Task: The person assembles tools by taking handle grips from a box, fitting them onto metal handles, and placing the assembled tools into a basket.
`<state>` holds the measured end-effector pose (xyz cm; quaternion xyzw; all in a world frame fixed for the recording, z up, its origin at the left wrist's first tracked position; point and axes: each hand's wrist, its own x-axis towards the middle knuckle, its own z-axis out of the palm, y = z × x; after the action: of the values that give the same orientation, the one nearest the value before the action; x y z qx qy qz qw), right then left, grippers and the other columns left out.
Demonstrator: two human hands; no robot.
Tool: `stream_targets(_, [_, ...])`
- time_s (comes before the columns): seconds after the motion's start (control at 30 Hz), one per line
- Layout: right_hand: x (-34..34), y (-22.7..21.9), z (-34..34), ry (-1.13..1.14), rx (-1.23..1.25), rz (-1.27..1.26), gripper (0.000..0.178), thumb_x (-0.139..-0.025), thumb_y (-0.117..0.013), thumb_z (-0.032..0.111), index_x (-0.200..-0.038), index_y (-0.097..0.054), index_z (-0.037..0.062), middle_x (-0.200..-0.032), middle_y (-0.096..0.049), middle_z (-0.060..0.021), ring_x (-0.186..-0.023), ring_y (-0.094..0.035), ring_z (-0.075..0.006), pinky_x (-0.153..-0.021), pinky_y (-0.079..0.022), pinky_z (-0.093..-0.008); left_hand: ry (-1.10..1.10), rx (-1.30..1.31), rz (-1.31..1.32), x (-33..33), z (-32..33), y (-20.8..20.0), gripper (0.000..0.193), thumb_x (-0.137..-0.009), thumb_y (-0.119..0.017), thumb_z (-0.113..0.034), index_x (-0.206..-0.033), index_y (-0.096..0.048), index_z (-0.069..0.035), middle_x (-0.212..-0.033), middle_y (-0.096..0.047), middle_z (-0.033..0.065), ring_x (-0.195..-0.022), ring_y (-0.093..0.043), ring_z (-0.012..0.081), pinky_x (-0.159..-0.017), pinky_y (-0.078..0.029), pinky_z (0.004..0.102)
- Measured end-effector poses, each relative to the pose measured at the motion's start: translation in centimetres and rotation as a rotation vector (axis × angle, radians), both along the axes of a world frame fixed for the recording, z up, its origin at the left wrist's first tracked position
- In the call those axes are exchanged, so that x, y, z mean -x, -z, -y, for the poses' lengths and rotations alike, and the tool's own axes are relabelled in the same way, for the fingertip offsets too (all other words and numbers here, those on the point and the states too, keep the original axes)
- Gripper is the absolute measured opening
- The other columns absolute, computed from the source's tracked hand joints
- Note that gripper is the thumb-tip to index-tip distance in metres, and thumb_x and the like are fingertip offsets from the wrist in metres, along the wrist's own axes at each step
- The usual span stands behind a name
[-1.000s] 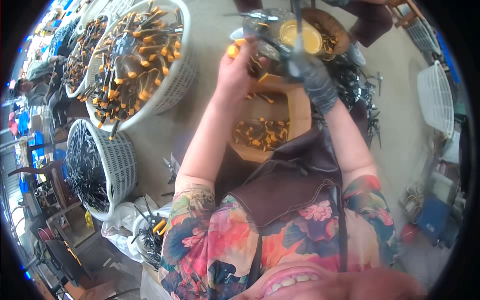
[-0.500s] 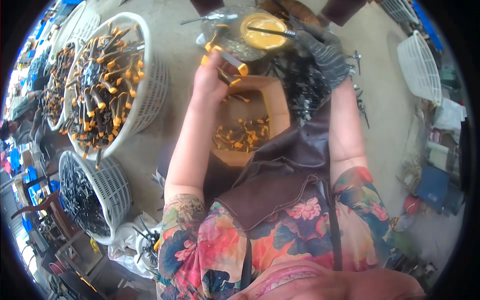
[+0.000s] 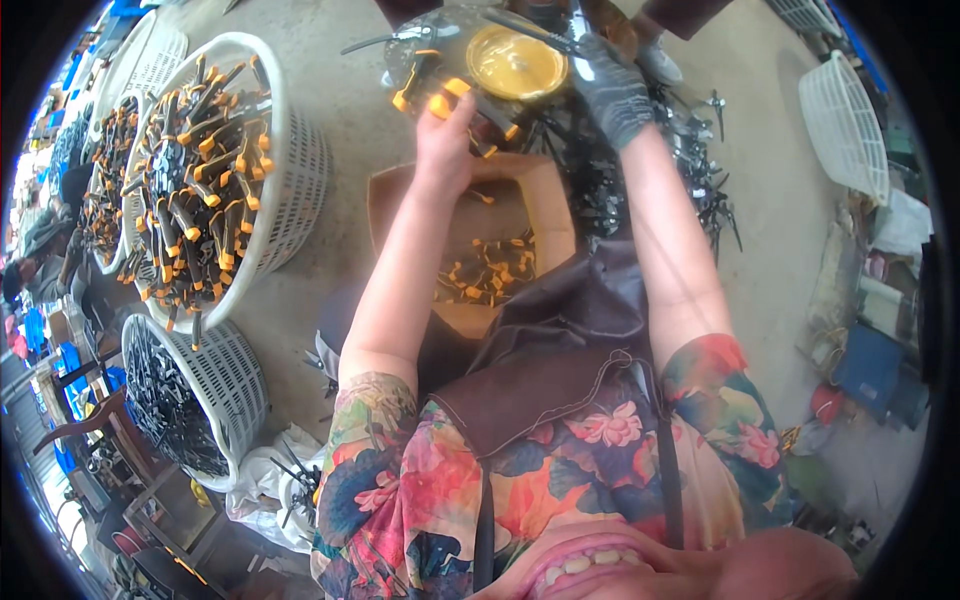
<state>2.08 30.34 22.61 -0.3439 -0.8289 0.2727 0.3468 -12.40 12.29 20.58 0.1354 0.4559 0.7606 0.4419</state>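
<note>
My bare left hand (image 3: 447, 135) is closed around several black handles with yellow ends (image 3: 455, 92), held just left of a round dish of glossy yellow paste (image 3: 515, 62). My right hand (image 3: 615, 95), in a dark grey striped glove, is closed at the dish's right side. A slim black rod-like piece (image 3: 530, 30) reaches from its fingers across the dish's far rim. Also at those fingers is a shiny metal part (image 3: 580, 40), partly blurred. Below my left hand stands an open cardboard box (image 3: 555, 215) with small black-and-yellow pieces (image 3: 490, 268) inside.
At left, a large white basket (image 3: 300, 165) is heaped with black-and-yellow handles. A smaller basket (image 3: 235, 375) nearer me holds dark metal parts. Dark metal pieces (image 3: 600, 190) are piled right of the box. A white basket (image 3: 840, 125) stands far right. A person (image 3: 45, 250) is at far left.
My right hand has moved left and slightly up, and the rod has lifted from the yellow paste to the dish's far rim. My left hand has shifted slightly, still holding the handles.
</note>
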Motion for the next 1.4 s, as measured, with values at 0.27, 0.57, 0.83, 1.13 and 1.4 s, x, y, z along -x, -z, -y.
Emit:
stream_targets(0.27, [2.2, 0.7, 0.1, -0.267, 0.612, -0.467, 0.036, -0.087, -0.065, 0.02, -0.119, -0.059, 0.0033, -0.109, -0.063, -0.0063, -0.099, -0.059, -0.0154, -0.088, -0.046, -0.0241, -0.104, 0.038, -0.063, 2.2, 0.6, 0.2, 0.018, -0.097, -0.048, -0.014, -0.111, -0.051, -0.004, -0.101, -0.062, 0.0087, -0.087, -0.06, 0.018, -0.075, -0.051, 0.0325])
stream_targets(0.57, [-1.0, -8.4, 3.9, -0.436, 0.375, -0.133, 0.033, -0.089, -0.062, 0.021, -0.113, -0.062, -0.0017, -0.101, -0.067, -0.0067, -0.094, -0.059, -0.013, -0.084, -0.047, -0.0253, -0.044, 0.071, -0.019, 0.3, 0.9, -0.7, 0.021, -0.096, -0.05, -0.013, -0.111, -0.049, 0.001, -0.109, -0.061, 0.013, -0.098, -0.063, 0.0234, -0.075, -0.053, 0.0317])
stream_targets(0.83, [-0.7, -7.8, 3.0, -0.448, 0.442, -0.065, 0.03, -0.089, -0.062, 0.019, -0.112, -0.063, -0.0014, -0.1, -0.068, -0.0086, -0.093, -0.06, -0.0136, -0.084, -0.047, -0.0269, -0.104, 0.134, -0.002, -0.6, 0.4, -1.1, 0.02, -0.096, -0.049, -0.013, -0.11, -0.051, 0.001, -0.108, -0.06, 0.012, -0.099, -0.063, 0.023, -0.077, -0.053, 0.0334])
stream_targets(1.13, [-1.2, -7.1, 3.1, -0.259, 0.731, -0.268, 0.032, -0.089, -0.063, 0.022, -0.111, -0.062, -0.001, -0.095, -0.067, -0.004, -0.08, -0.059, -0.0087, -0.072, -0.048, -0.021, -0.107, 0.113, 0.007, -0.1, 0.7, -1.6, 0.021, -0.096, -0.049, -0.014, -0.111, -0.051, 0.002, -0.107, -0.06, 0.0122, -0.099, -0.063, 0.0235, -0.075, -0.053, 0.0327])
stream_targets(1.4, [-2.7, -8.5, 5.3, -0.211, 0.946, -0.473, 0.031, -0.084, -0.068, 0.025, -0.102, -0.063, -0.0003, -0.08, -0.063, -0.0037, -0.067, -0.06, -0.0097, -0.049, -0.044, -0.0183, -0.175, 0.046, 0.185, 1.6, 1.9, -3.6, 0.026, -0.1, -0.04, -0.02, -0.112, -0.048, 0.001, -0.105, -0.06, 0.0131, -0.095, -0.062, 0.0224, -0.076, -0.053, 0.0306])
